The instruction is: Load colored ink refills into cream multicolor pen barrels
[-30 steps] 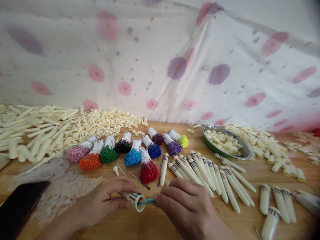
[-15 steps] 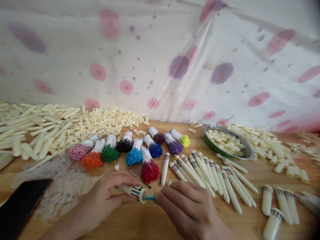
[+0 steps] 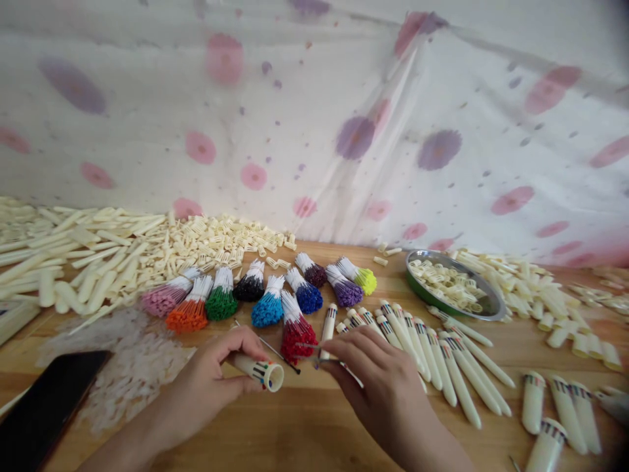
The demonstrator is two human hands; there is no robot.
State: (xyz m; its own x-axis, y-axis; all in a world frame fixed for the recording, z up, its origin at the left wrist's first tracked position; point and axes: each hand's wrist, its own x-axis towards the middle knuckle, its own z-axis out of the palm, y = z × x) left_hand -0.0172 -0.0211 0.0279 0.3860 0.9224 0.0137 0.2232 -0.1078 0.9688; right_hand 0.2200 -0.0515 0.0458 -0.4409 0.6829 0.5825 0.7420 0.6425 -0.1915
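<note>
Near the front edge of the table (image 3: 304,429), your left hand (image 3: 211,380) clamps the pen barrel (image 3: 258,371) while your right hand (image 3: 378,380) pinches a thin refill (image 3: 307,345) by the red bundle (image 3: 295,331) — a slack pinch (it's slight) could drop it among the loose pens (image 3: 442,367).

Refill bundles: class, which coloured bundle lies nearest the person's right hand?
The red bundle. It sits forward of the row, and the fingers of the right hand reach right beside it; the other bundles lie farther back.
</note>
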